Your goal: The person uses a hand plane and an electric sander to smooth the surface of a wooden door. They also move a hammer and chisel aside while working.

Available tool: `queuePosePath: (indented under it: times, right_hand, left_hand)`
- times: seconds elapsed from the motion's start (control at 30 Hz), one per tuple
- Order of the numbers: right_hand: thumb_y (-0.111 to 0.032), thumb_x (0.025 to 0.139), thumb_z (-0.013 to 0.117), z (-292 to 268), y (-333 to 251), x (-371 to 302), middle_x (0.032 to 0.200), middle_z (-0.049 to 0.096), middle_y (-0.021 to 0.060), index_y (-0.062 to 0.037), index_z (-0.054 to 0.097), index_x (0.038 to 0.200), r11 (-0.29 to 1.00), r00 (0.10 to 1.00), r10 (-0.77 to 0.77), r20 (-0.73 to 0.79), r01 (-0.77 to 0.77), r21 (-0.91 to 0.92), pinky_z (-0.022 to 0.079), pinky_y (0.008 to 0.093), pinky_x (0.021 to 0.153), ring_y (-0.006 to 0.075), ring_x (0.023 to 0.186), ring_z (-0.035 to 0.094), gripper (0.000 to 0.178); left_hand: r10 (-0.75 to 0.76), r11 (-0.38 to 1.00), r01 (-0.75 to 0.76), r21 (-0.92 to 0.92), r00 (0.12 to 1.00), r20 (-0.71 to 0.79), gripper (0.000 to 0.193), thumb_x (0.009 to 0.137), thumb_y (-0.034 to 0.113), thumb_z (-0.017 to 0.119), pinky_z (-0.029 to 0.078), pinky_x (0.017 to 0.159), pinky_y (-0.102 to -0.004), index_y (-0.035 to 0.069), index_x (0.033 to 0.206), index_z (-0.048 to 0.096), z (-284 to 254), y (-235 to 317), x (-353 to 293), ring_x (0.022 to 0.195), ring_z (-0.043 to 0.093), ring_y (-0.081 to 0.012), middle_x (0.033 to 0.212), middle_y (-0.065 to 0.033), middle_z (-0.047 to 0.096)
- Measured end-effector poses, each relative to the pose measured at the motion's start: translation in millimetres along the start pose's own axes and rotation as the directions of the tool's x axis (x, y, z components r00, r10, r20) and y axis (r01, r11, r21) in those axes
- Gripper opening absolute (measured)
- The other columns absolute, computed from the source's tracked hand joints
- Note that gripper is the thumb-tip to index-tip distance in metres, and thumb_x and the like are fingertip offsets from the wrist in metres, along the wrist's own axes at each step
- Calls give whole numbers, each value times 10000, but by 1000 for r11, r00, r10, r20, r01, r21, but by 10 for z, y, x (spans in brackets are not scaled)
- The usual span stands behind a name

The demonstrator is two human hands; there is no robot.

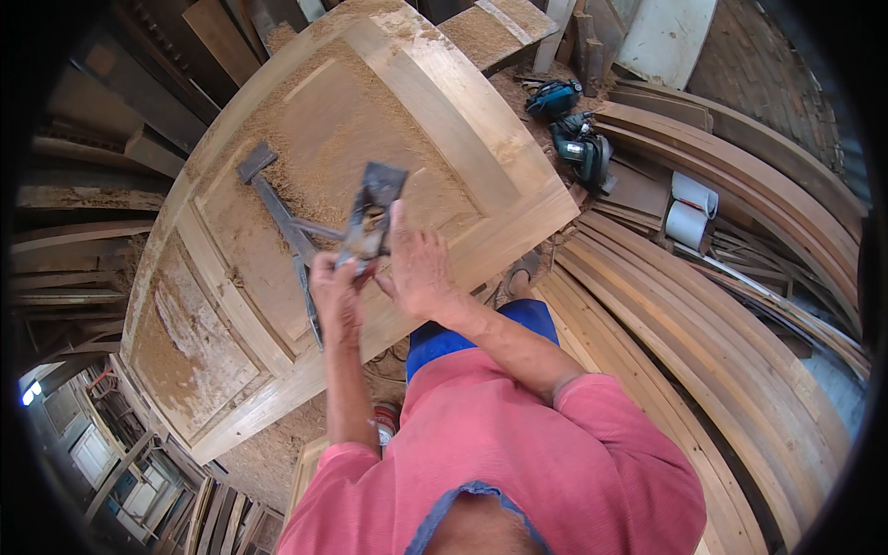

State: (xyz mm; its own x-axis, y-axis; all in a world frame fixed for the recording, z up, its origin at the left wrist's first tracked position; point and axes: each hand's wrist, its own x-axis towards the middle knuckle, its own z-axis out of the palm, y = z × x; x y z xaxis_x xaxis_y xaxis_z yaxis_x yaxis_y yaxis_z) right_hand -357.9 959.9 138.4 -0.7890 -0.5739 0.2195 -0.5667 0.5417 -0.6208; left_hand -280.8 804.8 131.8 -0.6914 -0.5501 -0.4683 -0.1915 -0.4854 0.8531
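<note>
Pink shirt point(536, 444), forearms point(509, 342) extended, left fingers point(344, 274) gripping plane point(374, 199)

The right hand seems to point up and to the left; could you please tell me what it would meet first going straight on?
The right hand would probably meet the dark hand plane first; whether they already touch is hard to tell from this view.

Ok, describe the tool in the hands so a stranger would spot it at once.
Find the big pale wooden panel. Over it, the left hand grips the lower end of a dark, blocky tool, with the right hand at its side. Unlike the long-handled tool lying on the panel to its left, it is held up and shows tan in its middle.
</note>
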Motion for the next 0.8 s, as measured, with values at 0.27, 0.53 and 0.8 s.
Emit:
queuePosePath:
  times: [0.27, 0.53, 0.8]
  right_hand:
    - [-311, 858, 765, -948, 1122, -506, 1107, 705, 312, 147, 167, 1586, 785, 781, 573, 251, -610, 106, 562, 527, 858, 433, 936, 729, 1047]
    - [-235, 924, 769, -1416, 2114, -975, 1182, 731, 130, 6, 626, 1344, 498, 765, 643, 42, -459, 736, 532, 328, 976, 167, 1109, 680, 505]
    - [-283, 696, 890, -993, 2478, -669, 972, 736, 92, -108, 593, 1409, 1000, 968, 1, 250, -2, 3, 488, 413, 869, 260, 856, 692, 792]
  left_hand:
    - [-119, 982, 71, 173, 951, 285, 179, 950, 74, 716, 571, 838, -311, 16, 1030, 567, 1453, -758, -218, 888, 702, -181, 1007, -116, 697]
    - [188, 45, -412, 910, 898, 397, 742, 865, 368, 835, 254, 1221, -605, 85, 1465, 502, 1781, -1364, 310, 1504, 324, -450, 1591, -359, 319]
    - [328, 458, -220, 861, 942, 67, 974, 864, 532, 755, 83, 1270, -625, 84, 1621, 336, 1622, -1178, 1294, 1574, 118, -504, 1683, -356, 123]
